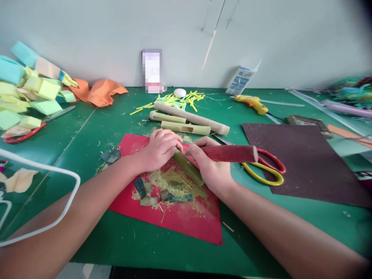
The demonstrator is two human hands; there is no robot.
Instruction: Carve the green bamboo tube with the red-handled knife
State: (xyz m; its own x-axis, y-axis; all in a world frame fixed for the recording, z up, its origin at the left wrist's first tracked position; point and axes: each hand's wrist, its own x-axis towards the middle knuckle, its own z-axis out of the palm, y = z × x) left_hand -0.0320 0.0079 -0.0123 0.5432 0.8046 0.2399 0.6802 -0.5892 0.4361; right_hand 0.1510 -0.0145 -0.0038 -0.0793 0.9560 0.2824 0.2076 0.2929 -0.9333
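My left hand (160,149) is closed round the upper end of a green bamboo stick (188,169) that lies slanted over a red mat (186,221). My right hand (210,166) grips a tool with a dark red wooden handle (232,153); its working end meets the stick between my hands and is hidden by my fingers. Pale shavings and dark bark pieces (165,190) lie on the mat under the stick.
Beyond the mat lie a wooden rod (192,117) and two bamboo pieces (186,128). Red-and-yellow scissors (266,168) and a brown sheet (305,162) are at the right. Folded coloured papers (29,93) and other scissors (35,126) are at the left. A yellow glue gun (251,102) lies behind.
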